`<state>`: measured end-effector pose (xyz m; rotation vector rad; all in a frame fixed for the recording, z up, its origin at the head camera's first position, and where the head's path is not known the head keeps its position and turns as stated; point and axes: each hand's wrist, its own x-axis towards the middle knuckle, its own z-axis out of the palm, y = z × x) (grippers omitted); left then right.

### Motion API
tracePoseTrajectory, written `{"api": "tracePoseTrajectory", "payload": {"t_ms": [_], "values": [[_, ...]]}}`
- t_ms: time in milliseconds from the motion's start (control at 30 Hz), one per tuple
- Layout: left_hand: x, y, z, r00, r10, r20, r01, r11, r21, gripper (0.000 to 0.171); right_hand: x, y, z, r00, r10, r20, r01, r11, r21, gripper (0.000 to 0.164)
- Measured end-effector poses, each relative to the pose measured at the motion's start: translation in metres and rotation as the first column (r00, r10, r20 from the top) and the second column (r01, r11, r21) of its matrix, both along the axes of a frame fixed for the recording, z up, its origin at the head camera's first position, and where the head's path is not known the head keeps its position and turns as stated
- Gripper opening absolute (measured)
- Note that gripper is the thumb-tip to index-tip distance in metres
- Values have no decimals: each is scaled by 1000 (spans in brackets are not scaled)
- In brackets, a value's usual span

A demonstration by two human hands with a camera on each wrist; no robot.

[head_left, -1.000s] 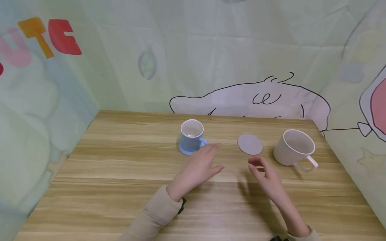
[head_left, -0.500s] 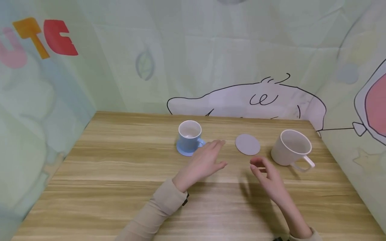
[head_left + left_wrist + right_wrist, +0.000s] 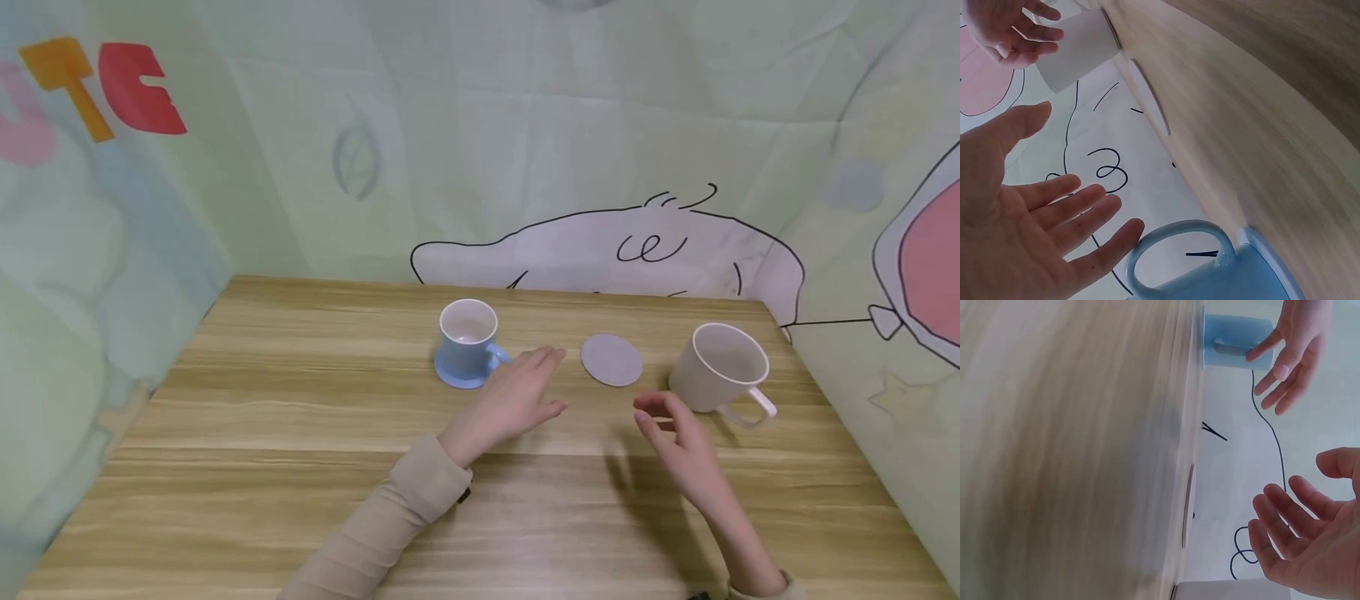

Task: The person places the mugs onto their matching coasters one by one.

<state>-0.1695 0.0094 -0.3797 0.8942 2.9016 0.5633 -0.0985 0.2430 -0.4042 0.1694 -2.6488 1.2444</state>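
Observation:
In the head view a blue mug (image 3: 467, 354) with a white inside stands upright on a blue coaster (image 3: 450, 377). Its handle points right, toward my left hand (image 3: 510, 400), which hovers above the table with loosely spread fingers and holds nothing. A white mug (image 3: 693, 379) stands upright at the right, handle toward the front right. My right hand (image 3: 682, 442) is just in front and left of that mug, fingers loosely bent, nothing between them. Between the two mugs a round grey coaster (image 3: 611, 360) lies flat. In the left wrist view, the blue mug's handle (image 3: 1179, 228) appears close to my fingers.
The wooden table (image 3: 300, 467) reaches back to a printed cloth wall (image 3: 525, 150) with cartoon drawings. Cloth also rises along the left and right sides of the table.
My right hand has moved slightly right, toward the white mug. My left hand has shifted a little right relative to the blue mug. The head view has turned slightly; mugs and coasters stay put.

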Motion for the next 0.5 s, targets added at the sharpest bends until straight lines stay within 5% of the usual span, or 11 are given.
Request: {"api": "tracePoseTrajectory", "payload": {"t_ms": [500], "values": [[-16, 12, -6, 1000, 9, -17, -10, 1000, -18, 69, -3, 5, 3, 999, -42, -19, 42, 999, -12, 21]]}}
